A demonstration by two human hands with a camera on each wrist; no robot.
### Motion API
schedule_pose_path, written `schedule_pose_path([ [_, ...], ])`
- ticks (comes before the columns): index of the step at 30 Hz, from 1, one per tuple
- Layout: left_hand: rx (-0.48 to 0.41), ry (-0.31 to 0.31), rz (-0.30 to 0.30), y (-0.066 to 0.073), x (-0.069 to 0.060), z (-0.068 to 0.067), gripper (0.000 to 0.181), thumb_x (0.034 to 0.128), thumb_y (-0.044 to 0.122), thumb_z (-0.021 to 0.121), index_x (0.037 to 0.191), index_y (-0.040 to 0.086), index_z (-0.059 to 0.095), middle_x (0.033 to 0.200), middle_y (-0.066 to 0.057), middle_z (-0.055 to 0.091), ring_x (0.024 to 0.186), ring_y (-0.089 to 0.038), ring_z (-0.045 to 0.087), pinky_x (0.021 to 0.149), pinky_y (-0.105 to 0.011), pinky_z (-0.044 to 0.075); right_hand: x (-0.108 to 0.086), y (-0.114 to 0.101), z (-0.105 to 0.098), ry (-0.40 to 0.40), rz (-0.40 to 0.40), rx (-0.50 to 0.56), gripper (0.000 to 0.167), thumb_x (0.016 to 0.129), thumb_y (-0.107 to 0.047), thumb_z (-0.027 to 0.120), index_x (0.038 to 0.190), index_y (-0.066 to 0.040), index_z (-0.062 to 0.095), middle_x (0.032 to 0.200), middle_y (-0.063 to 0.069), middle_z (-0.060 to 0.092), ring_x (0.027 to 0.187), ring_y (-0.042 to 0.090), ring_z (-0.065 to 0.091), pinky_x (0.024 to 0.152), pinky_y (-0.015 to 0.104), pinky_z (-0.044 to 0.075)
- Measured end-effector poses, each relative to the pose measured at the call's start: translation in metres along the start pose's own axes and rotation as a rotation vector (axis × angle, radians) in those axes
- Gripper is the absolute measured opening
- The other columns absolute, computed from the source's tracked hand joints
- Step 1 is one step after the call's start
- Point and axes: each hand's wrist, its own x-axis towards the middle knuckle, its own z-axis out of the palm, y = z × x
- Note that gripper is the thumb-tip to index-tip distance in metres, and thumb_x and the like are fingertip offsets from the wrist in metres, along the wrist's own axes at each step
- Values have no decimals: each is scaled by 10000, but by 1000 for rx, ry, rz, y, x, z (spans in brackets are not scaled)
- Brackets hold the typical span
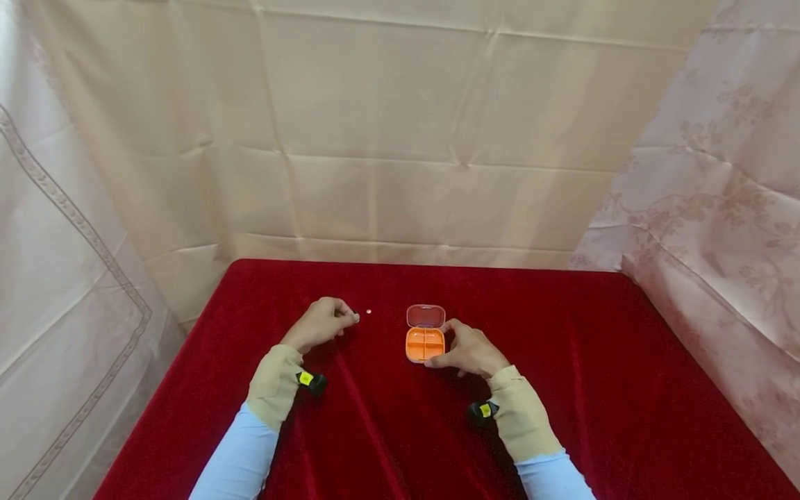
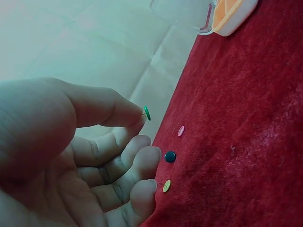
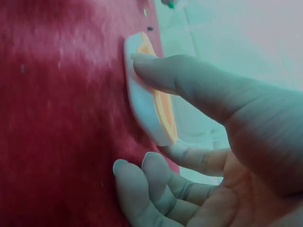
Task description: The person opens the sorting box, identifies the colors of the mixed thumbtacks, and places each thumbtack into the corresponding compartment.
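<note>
My left hand pinches a green thumbtack by its pin between thumb and index finger, above the table's left half. Below it on the cloth lie a pink thumbtack, a dark thumbtack and a yellow thumbtack. To the right stands a small orange-lined pill box, its clear lid raised and tilted back. The right hand holds this box from the right, thumb at the front wall and index finger near the hinge side. No thumbtack shows in its compartments.
A dark red velvet cloth covers the table, whose back edge runs close to a beige curtain. Pale patterned curtains hang at the left and the right.
</note>
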Motion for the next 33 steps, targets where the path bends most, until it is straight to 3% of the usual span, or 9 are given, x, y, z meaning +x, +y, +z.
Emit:
schedule_pose_path([
  [6,2,-5,2,0,0,0,179,1023,196,644,1003,23,684,919,-116,653,755,-203,591,606,-294,490,2,4,-5,27,40,-14,515,762,-190,929,1143,-51,613,835,84,616,634,207,600,542,318,544],
  [8,-2,-7,0,0,0,0,186,1024,204,644,1006,22,681,917,-121,649,757,-208,592,606,-296,489,3,5,-4,26,40,-17,550,753,-186,937,1176,-57,610,838,87,617,647,206,598,549,318,542],
  [13,-8,-11,1,1,-1,0,189,1023,204,645,1010,20,682,934,-121,650,770,-212,597,617,-300,497,5,3,0,15,-14,-31,814,732,-245,953,1400,-75,520,877,92,612,703,213,573,581,324,510],
  [18,-10,-13,1,3,0,2,177,1015,203,658,1000,27,681,922,-114,647,771,-208,599,622,-299,500,6,0,4,25,-44,-57,763,767,-300,929,1396,-119,537,988,76,635,805,216,569,656,327,480],
  [22,-22,-61,57,6,0,6,164,1002,193,680,976,32,688,915,-112,657,762,-204,620,633,-310,514,4,-3,6,28,-30,-79,671,778,-322,922,1313,-126,569,1032,65,633,838,223,563,685,342,481],
  [27,-35,-148,139,12,0,10,199,1000,197,690,1001,-2,694,920,-132,672,784,-205,631,659,-336,538,3,-5,6,19,-29,-104,686,781,-321,921,1338,-125,572,1090,63,644,917,227,565,779,376,491],
  [33,-52,-129,132,7,0,9,200,1009,194,675,1014,-6,687,928,-134,658,782,-206,628,666,-329,530,2,-4,9,32,-37,-117,672,777,-315,924,1328,-124,590,1089,62,656,934,219,571,820,397,492],
])
